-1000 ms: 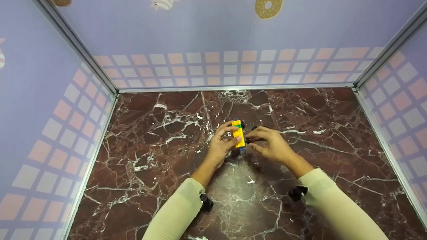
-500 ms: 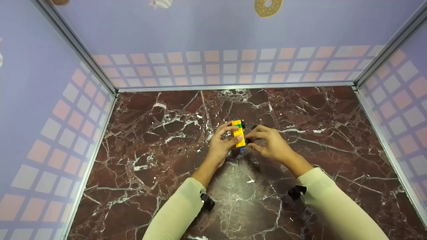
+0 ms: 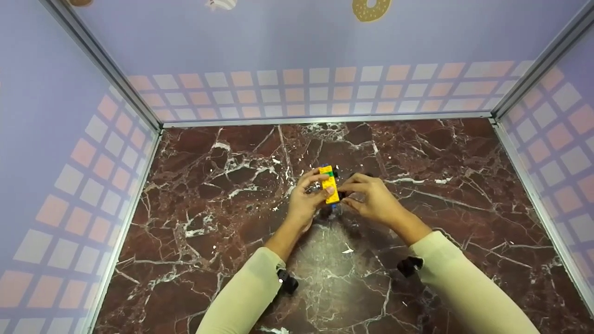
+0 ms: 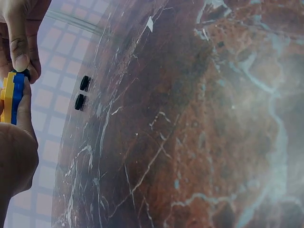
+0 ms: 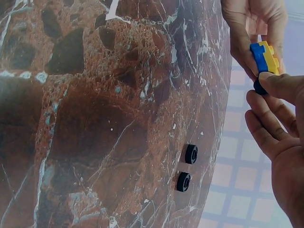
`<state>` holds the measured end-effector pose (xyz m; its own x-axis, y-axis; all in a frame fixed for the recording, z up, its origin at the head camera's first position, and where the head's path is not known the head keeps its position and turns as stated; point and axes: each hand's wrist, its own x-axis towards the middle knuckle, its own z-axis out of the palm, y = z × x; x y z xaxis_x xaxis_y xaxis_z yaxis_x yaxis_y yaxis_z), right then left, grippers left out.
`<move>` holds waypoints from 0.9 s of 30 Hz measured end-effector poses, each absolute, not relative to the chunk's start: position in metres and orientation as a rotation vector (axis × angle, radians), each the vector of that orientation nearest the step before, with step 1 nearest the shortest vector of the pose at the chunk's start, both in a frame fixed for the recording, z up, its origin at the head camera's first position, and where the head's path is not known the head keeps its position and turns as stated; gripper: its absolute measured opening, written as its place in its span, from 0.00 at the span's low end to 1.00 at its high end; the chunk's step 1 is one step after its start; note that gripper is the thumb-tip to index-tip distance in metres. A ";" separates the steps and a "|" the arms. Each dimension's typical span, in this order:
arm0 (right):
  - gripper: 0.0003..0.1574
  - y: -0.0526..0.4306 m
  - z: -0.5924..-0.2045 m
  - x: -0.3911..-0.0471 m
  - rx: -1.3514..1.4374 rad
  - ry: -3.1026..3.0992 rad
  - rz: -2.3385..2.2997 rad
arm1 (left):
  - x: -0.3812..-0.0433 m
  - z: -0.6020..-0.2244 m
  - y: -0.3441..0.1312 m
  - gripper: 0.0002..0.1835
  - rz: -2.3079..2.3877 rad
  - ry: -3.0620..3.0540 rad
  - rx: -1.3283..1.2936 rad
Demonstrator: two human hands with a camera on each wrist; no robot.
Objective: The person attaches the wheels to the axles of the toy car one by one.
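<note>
My left hand [image 3: 304, 203] grips a small toy car of building bricks [image 3: 332, 198], its thumb over the yellow studded top. A green piece shows near the car's far end, and the right wrist view shows a blue layer under the yellow. At the car's right side my right hand [image 3: 378, 200] pinches a small black wheel [image 5: 259, 87] between thumb and fingertips, right against the blue part. Another black wheel [image 3: 336, 172] sits on the same side, farther from me. Both hands hold the car above the table.
Two loose black wheels [image 5: 191, 154] stand side by side on the dark red marbled table [image 3: 222, 278], beyond my right hand. Purple checkered panels [image 3: 297, 51] with metal edging enclose the back and both sides. A black wrist camera [image 3: 287, 281] is strapped at each cuff.
The head view has shifted slightly. Both hands keep nearly the same hold, with the right fingers still pinching the wheel at the car's side.
</note>
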<state>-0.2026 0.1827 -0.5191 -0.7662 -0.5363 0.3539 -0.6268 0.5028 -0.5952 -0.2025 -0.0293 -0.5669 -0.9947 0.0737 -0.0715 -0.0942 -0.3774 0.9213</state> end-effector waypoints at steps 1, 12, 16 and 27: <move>0.19 0.183 -0.519 -0.203 1.014 -2.617 1.113 | -0.202 -0.566 -0.029 0.19 2.526 1.687 -0.032; 0.17 0.183 -0.521 -0.203 1.012 -2.580 1.131 | -0.201 -0.564 -0.028 0.19 2.539 1.660 -0.022; 0.17 0.183 -0.522 -0.203 1.016 -2.550 1.159 | -0.200 -0.564 -0.028 0.19 2.547 1.642 -0.030; 0.17 0.184 -0.520 -0.200 0.981 -2.544 1.207 | -0.200 -0.563 -0.025 0.16 2.569 1.595 -0.053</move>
